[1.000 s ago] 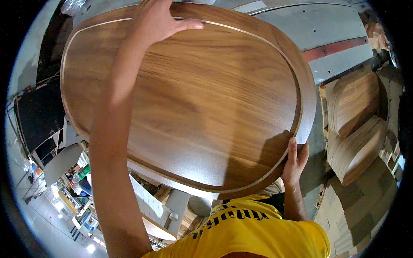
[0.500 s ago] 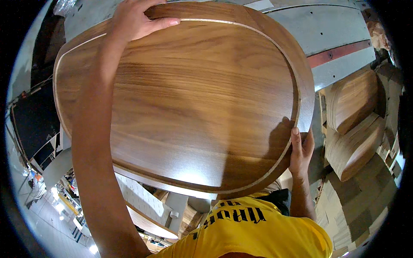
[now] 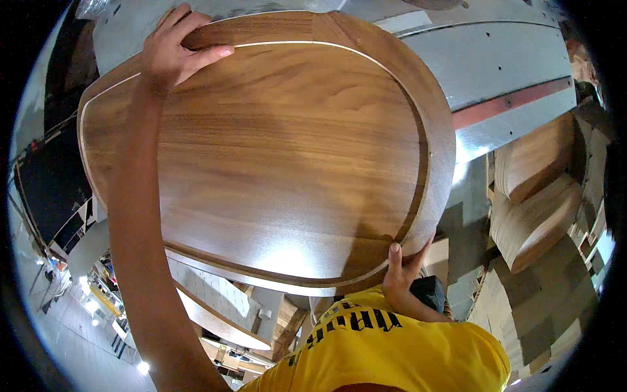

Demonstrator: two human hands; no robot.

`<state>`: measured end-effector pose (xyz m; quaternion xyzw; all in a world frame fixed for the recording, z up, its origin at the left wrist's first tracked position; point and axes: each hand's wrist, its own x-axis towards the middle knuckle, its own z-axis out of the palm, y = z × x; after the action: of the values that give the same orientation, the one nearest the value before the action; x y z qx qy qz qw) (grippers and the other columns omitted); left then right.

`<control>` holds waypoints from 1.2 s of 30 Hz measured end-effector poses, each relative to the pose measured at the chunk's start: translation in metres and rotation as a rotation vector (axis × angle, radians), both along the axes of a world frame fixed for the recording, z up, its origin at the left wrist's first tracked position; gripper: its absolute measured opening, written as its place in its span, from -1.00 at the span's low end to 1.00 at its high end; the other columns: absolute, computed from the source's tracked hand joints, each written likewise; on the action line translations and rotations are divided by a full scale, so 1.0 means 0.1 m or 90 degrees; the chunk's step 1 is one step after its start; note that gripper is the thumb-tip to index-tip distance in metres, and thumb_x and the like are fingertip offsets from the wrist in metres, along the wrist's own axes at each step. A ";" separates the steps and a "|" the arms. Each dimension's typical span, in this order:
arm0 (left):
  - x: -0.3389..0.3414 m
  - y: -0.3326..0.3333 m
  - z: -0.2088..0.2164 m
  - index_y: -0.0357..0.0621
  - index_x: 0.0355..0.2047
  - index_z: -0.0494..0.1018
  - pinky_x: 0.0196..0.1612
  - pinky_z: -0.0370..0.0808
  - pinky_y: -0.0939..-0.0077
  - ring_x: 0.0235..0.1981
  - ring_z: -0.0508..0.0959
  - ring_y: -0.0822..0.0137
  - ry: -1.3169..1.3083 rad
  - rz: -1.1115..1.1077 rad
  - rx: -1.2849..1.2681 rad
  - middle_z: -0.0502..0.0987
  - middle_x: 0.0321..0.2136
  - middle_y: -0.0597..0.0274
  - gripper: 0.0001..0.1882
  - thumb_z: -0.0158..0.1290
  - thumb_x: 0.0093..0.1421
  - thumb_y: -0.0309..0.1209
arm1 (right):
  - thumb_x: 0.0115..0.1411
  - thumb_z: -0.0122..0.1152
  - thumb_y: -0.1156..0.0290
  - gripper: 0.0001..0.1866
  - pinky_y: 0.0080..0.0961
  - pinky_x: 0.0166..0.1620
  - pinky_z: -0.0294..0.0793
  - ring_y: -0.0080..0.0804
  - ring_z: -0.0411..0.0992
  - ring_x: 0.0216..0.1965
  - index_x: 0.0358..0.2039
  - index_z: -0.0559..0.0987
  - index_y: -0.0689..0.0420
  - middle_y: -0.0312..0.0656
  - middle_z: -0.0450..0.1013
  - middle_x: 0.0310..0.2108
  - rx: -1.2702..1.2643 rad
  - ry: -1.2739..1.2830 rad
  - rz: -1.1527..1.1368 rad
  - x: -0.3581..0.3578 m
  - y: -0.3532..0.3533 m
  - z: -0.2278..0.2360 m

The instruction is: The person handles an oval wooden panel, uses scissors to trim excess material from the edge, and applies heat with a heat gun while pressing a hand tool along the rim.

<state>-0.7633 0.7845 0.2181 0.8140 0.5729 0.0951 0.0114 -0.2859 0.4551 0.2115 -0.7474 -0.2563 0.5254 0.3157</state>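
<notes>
A large rounded wood-grain panel spreads in front of me. A wood-grain rim runs round its border, with a pale line and a dark step between the two. At the far left, my left hand clasps the rim, thumb lying inward and fingers over the outer edge. My right hand grips the near right corner of the rim close to my body. Its thumb rests on top; the other fingers are partly hidden at the outer edge. My left forearm crosses over the panel's left part.
A grey metal surface with a red strip lies beyond the panel. Stacked curved wooden pieces stand at right, above brown cardboard. Another white-topped board is below the panel's near edge.
The panel has shifted a little to the left. My left hand has moved left and slightly nearer with it. My right hand has moved along the rim toward my body.
</notes>
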 end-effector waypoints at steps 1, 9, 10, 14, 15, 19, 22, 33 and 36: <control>-0.01 0.00 0.03 -0.12 -0.13 0.60 0.11 0.53 0.23 0.07 0.55 -0.03 -0.006 0.014 -0.034 0.54 0.03 -0.04 -0.37 0.52 -0.14 -0.04 | 0.33 0.30 0.22 0.03 -0.17 0.44 -0.07 -0.11 -0.09 0.47 0.53 -0.21 0.13 0.02 -0.16 0.51 0.026 -0.014 0.011 -0.02 0.00 -0.01; -0.19 -0.22 0.02 -0.14 -0.03 0.59 0.14 0.49 0.19 0.13 0.49 -0.02 -0.034 0.067 -0.006 0.50 0.10 -0.06 -0.42 0.47 -0.02 -0.14 | 0.34 0.29 0.30 -0.13 -0.25 0.33 0.19 -0.22 0.19 0.31 0.48 0.00 0.20 0.01 0.16 0.35 0.040 0.021 0.023 -0.19 0.25 0.00; -0.17 -0.27 0.02 -0.14 0.00 0.58 0.14 0.49 0.19 0.14 0.49 -0.01 -0.073 0.082 -0.010 0.49 0.12 -0.07 -0.41 0.46 0.00 -0.15 | 0.35 0.28 0.30 -0.15 -0.25 0.32 0.20 -0.22 0.19 0.31 0.48 0.01 0.20 0.02 0.17 0.34 0.021 0.046 0.000 -0.22 0.29 0.00; -1.87 -1.74 -0.30 -0.18 0.26 0.38 0.05 0.52 0.33 -0.04 0.55 0.19 -0.184 0.454 0.113 0.56 0.04 0.08 -0.43 0.23 0.29 -0.33 | 0.36 0.25 0.32 -0.20 -0.28 0.32 0.20 -0.22 0.23 0.28 0.45 0.05 0.24 0.01 0.23 0.31 0.098 0.012 0.043 -0.29 0.37 0.01; -2.66 -2.50 -0.32 -0.26 0.27 0.36 -0.06 0.57 0.36 -0.17 0.59 0.18 -0.188 0.543 0.109 0.60 -0.04 0.08 -0.43 0.21 0.32 -0.30 | 0.36 0.25 0.31 -0.20 -0.31 0.31 0.22 -0.24 0.25 0.26 0.45 0.06 0.26 0.00 0.26 0.29 0.097 -0.013 0.060 -0.31 0.42 0.05; -3.29 -4.81 -0.32 -0.30 0.29 0.29 0.00 0.59 0.19 -0.04 0.58 0.11 -0.422 1.115 0.149 0.54 0.06 0.00 -0.24 0.20 0.27 -0.03 | 0.36 0.26 0.31 -0.22 -0.32 0.28 0.28 -0.25 0.30 0.22 0.45 0.09 0.26 -0.02 0.32 0.25 0.080 -0.019 0.072 -0.30 0.56 0.05; -2.92 -5.71 -0.25 -0.02 0.40 0.24 0.23 0.45 0.07 0.21 0.45 0.02 -0.694 1.212 -0.012 0.40 0.28 0.07 -0.16 -0.02 0.32 0.27 | 0.36 0.27 0.31 -0.22 -0.32 0.29 0.28 -0.25 0.31 0.21 0.45 0.10 0.27 -0.03 0.32 0.24 0.107 -0.043 0.079 -0.34 0.66 0.08; -1.69 -5.98 -0.07 0.00 0.22 0.41 0.10 0.57 -0.08 0.07 0.57 0.01 -1.121 1.228 -0.028 0.51 0.17 0.08 -0.18 -0.07 0.27 0.40 | 0.27 0.33 0.25 -0.17 -0.17 0.37 0.12 -0.14 0.16 0.29 0.46 0.17 0.14 0.01 0.20 0.25 0.263 -0.356 0.303 -0.29 1.04 0.00; -1.81 -6.65 -0.21 0.00 0.37 0.20 0.32 0.38 -0.06 0.28 0.38 0.01 -1.388 0.973 -0.151 0.33 0.31 0.08 -0.13 -0.07 0.29 0.36 | 0.22 0.37 0.25 -0.17 -0.16 0.36 0.11 -0.12 0.13 0.27 0.45 0.24 0.10 -0.01 0.18 0.21 0.244 -0.376 0.310 -0.19 1.15 -0.01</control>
<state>-0.9441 0.1198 0.1969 -0.2061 0.5851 0.6246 0.4744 -0.3051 0.5705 0.2106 -0.7112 -0.5976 0.2909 0.2288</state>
